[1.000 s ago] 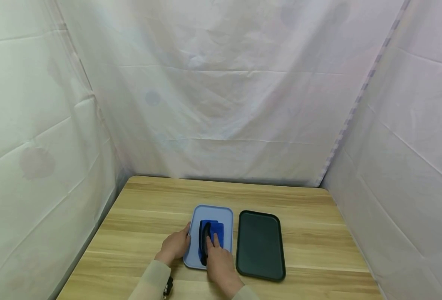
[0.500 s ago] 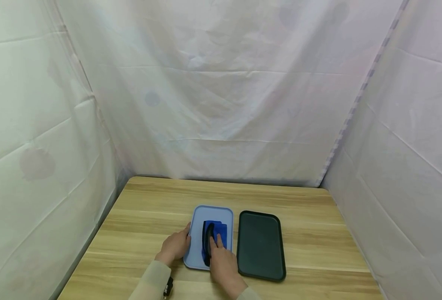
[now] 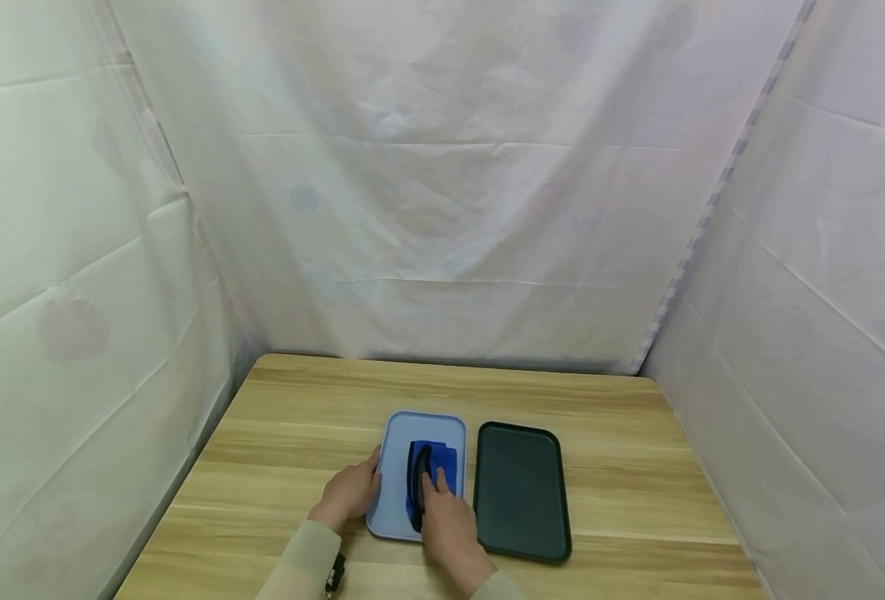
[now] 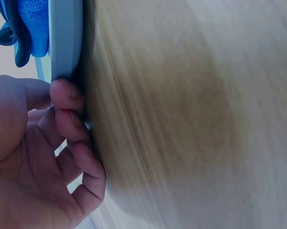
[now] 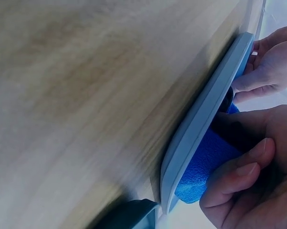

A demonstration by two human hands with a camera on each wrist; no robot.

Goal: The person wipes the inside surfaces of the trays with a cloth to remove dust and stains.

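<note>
A light blue tray [image 3: 393,512] lies on the table, with a blue towelling cloth [image 3: 448,462] that has a curved black strip [image 3: 422,467] along its left side. My left hand [image 3: 351,490] pinches the tray's left rim; in the left wrist view, curled fingers [image 4: 69,95] meet the outside of the rim. My right hand [image 3: 450,521] is over the cloth and grips its near part, with two fingers reaching forward along the strip and the blue fabric. The right wrist view shows other fingers [image 5: 243,171] curled beside the cloth [image 5: 200,167]. The hand hides the cloth's near right part.
A dark green tray [image 3: 521,492] lies just right of the light blue one, a narrow gap between them. The wooden table [image 3: 300,400] is walled by white fabric [image 3: 442,208] at the back and both sides. A small black object [image 3: 335,573] hangs by the left sleeve.
My right hand and the cloth with its black strip have shifted slightly right across the light blue tray. The left hand and both trays have stayed in place.
</note>
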